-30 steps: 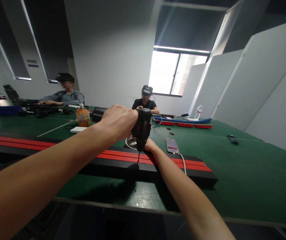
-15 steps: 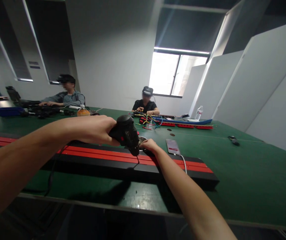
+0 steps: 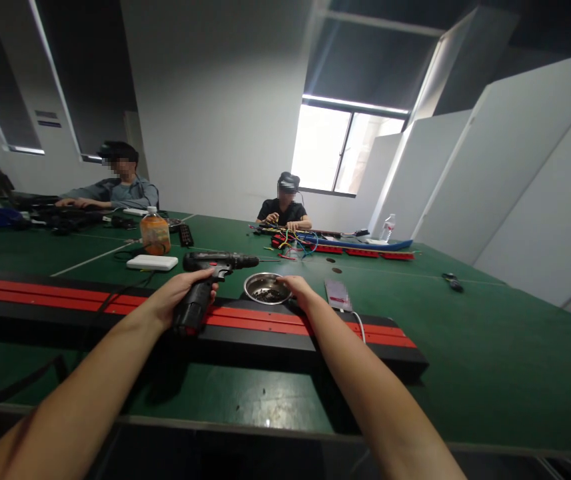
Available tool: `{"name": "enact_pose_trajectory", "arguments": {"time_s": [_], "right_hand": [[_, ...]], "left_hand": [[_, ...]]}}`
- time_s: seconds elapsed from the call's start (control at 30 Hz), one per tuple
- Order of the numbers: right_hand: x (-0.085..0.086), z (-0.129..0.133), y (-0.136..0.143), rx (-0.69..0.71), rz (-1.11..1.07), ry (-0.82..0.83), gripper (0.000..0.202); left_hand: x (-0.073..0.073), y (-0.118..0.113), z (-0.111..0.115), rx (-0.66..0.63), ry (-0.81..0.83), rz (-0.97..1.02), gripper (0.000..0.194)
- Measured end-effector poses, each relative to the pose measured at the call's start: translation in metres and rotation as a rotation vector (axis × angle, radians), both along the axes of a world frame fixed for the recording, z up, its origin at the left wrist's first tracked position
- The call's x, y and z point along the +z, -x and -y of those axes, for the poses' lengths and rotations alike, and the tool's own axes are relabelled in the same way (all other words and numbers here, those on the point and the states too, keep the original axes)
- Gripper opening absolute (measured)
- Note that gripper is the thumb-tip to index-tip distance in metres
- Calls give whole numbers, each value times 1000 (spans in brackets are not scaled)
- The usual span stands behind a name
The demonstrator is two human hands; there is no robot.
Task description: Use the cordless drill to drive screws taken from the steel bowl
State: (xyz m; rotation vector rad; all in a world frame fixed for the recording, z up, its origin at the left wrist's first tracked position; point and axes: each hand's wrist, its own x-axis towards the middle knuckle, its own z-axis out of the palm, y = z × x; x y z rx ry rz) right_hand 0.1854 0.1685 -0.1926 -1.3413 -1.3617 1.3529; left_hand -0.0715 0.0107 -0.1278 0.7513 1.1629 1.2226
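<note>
My left hand [image 3: 178, 293] is wrapped round the grip of a black cordless drill [image 3: 200, 293]. The drill lies level above the long black-and-red beam [image 3: 260, 318], its thin bit [image 3: 269, 260] pointing right. A round metal bowl [image 3: 252, 293] with small dark pieces, probably screws, stands just behind the beam. At the bowl's right edge, my right hand [image 3: 298, 290] is closed over the rim, with its fingertips slightly inside. Some of its fingers are hidden.
Past the beam are a white box-shaped device [image 3: 152, 263], a bottle of orange drink [image 3: 156, 233] and a phone [image 3: 338, 295] on a white cable. Two people sit across the green table [image 3: 485, 347]; coloured wires [image 3: 310, 247] and red parts [image 3: 362, 253] lie before one.
My left hand has swung the drill from pointing down at the beam to lying level, further left. The bowl now shows fully; my right hand stays at its edge.
</note>
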Motion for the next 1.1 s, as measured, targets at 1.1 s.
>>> {"name": "enact_pose_trajectory", "arguments": {"time_s": [1.1], "right_hand": [[12, 6, -5, 16, -273, 218, 14]], "left_hand": [[-25, -13, 13, -42, -91, -1, 14]]}}
